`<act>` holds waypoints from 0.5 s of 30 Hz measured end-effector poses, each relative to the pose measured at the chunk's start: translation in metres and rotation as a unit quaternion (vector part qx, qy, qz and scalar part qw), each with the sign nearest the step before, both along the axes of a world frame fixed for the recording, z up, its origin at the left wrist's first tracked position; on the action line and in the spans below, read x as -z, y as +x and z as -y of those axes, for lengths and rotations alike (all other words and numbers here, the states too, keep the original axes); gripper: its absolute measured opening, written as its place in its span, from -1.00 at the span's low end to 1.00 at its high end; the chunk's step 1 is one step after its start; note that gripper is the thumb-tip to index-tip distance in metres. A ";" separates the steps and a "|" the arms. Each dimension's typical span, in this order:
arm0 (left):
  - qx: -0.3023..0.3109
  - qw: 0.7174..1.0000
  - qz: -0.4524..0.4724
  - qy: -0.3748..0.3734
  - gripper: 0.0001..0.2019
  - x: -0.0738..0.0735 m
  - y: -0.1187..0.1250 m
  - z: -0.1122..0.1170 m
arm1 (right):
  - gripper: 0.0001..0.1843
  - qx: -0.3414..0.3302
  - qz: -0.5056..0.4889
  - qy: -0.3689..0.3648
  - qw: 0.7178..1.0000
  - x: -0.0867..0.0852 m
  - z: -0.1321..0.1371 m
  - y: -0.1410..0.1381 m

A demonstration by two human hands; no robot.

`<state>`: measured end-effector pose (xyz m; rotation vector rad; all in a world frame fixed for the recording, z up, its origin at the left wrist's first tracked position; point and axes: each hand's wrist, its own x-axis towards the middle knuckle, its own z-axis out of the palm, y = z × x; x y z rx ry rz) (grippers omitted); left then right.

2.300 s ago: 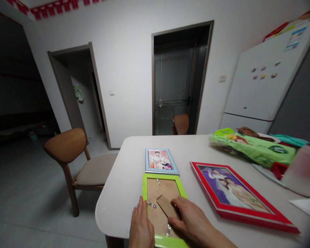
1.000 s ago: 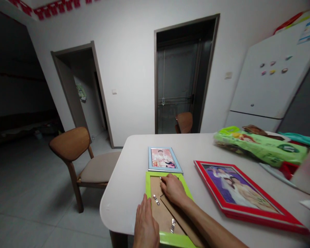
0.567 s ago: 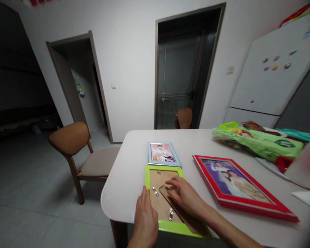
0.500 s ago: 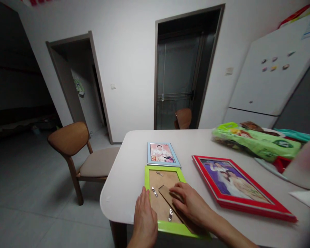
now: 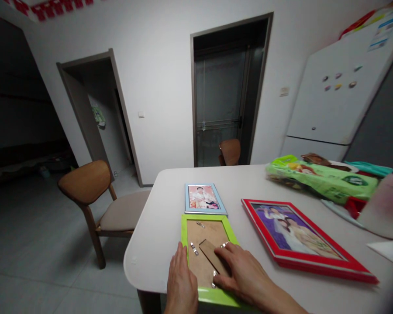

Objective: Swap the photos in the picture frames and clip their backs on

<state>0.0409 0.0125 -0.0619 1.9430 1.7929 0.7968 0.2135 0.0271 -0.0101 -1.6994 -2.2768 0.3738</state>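
Observation:
A green picture frame lies face down on the white table, showing its brown backing board and metal clips. My right hand rests flat on the backing, fingers spread over the lower part of a brown cardboard strut, whose lower end it hides. It presses on the strut without visibly gripping it. My left hand stands open at the frame's left edge, fingertips on the green border, holding nothing.
Above the green frame lies a blue-framed photo. To the right are a red-framed photo and a green plastic package. A wooden chair stands left of the table, whose rounded edge runs close to my left hand.
My right hand has slid toward the near end of the frame and now covers the strut's lower end. The strut lies shorter in view. My left hand stays at the frame's edge.

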 end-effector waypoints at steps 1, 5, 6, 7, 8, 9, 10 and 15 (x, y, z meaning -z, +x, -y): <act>0.001 1.000 0.000 -0.001 -0.42 0.000 0.000 0.000 | -0.57 0.003 -0.004 -0.001 1.000 0.002 0.001 -0.002; 0.008 1.000 0.000 0.002 -0.46 0.000 -0.001 -0.001 | -0.59 0.017 -0.041 0.013 0.999 0.007 0.001 -0.006; 0.008 1.000 0.006 0.003 -0.46 0.000 -0.002 -0.001 | -0.61 0.018 -0.046 0.015 0.999 0.006 0.000 -0.005; 0.007 1.000 0.016 0.003 -0.47 0.000 -0.002 -0.001 | -0.64 0.019 -0.048 0.016 0.999 0.005 -0.001 -0.005; 0.005 1.000 0.028 0.001 -0.47 0.000 -0.003 0.000 | -0.66 0.021 -0.048 0.018 0.998 0.001 -0.002 -0.004; 0.003 0.999 0.043 -0.004 -0.47 -0.001 -0.003 0.000 | -0.67 0.024 -0.046 0.022 0.998 -0.003 -0.002 -0.003; 0.000 0.998 0.061 -0.010 -0.46 -0.003 -0.003 0.000 | -0.68 0.027 -0.045 0.026 0.998 -0.008 -0.002 -0.003; -0.019 0.967 0.252 -0.024 -0.54 -0.024 -0.008 -0.004 | -0.63 0.023 -0.056 0.029 0.998 -0.035 0.007 -0.017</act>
